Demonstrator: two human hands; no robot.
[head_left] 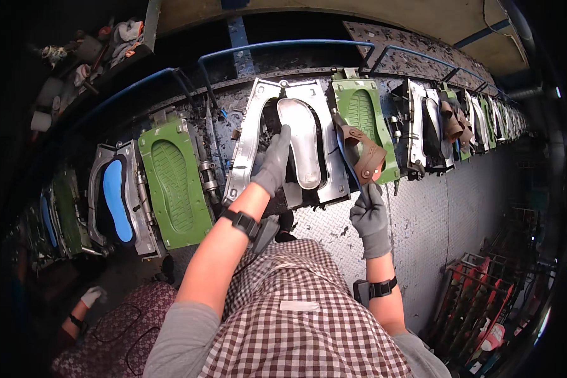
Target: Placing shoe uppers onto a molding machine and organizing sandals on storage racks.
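Observation:
My left hand (273, 166), in a grey glove, lies with its fingers stretched along the left side of a silver foot-shaped last (303, 146). That last stands inside an opened metal mould frame (244, 148). In my right hand (370, 222), also gloved in grey, a brown sandal upper (366, 160) with straps and a blue edge is gripped by its lower end. It is tilted beside the frame's right side, in front of a green mould half (361, 107) with a ribbed sole cavity. The fingertips behind the sandal upper are partly hidden.
Left of me stand another green mould half (175, 189) and a mould with a blue sole-shaped piece (116, 198). Further moulds, some with brown uppers (450, 123), run off right. A blue rail (290, 43) passes behind. A co-worker's gloved hand (94, 296) shows lower left; a rack (475, 299) stands lower right.

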